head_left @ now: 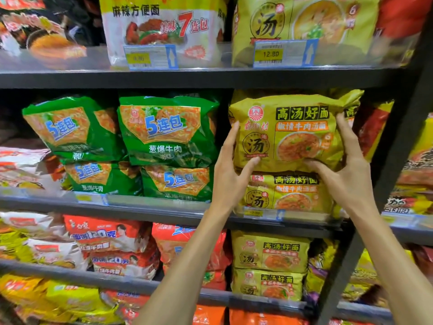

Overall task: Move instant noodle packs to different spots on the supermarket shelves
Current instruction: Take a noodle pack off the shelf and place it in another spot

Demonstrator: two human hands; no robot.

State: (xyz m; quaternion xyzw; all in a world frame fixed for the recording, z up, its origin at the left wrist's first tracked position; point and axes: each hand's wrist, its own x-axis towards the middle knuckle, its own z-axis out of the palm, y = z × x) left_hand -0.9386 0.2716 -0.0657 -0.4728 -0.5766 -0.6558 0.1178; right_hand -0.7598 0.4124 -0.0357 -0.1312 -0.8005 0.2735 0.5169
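One top yellow pack (pixel 297 127) of instant noodles sits at the right end of the middle shelf (pixel 140 207), resting on a lower yellow pack (pixel 288 193) of the same print. Its long axis runs left to right, along the shelf's front edge. Its printed face points out toward the aisle with the lettering upright.

Both hands have hold of it, one at each short end. The left hand (pixel 230 177) is spread wide, with its fingers reaching up along and behind the left end and its thumb pressed against the lower front. The right hand (pixel 346 170) grips the right end, with its fingers wrapped behind and its thumb lying across the lower front, close to the seam between the two stacked packs.

A price tag (pixel 260 213) hangs on the shelf's front edge under the stack. Just to the right stands the dark upright post (pixel 403 146) of the shelving.

To the left on the same shelf are four green packs (pixel 168 130), two on top of two, all facing out.

On the shelf below, directly under the stack, two more yellow packs (pixel 269 252) lie one on the other. On the shelf above stand one white pack (pixel 164 26) and one large yellow pack (pixel 304 26), each behind its own price label.
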